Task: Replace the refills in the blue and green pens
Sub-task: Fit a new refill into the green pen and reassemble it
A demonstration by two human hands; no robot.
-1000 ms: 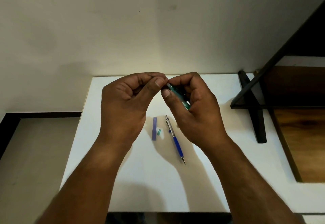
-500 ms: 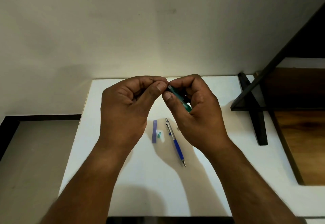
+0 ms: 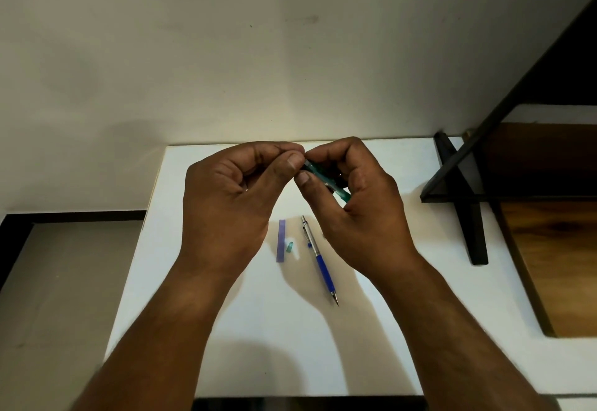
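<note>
A plain off-white wall [image 3: 226, 55] fills the upper view, marked with a few dark scuffs near its top and lit most brightly just above the far edge of the white tabletop [image 3: 258, 346]. To the left of the tabletop lies a grey floor [image 3: 58, 297] bordered by a black band [image 3: 74, 216] along the foot of the wall. On the right stands a dark shelf frame [image 3: 465, 191] with crossed black bars, a brown wooden panel [image 3: 555, 262] beside it, and a long black beam [image 3: 533, 87] slanting up to the top right corner.
</note>
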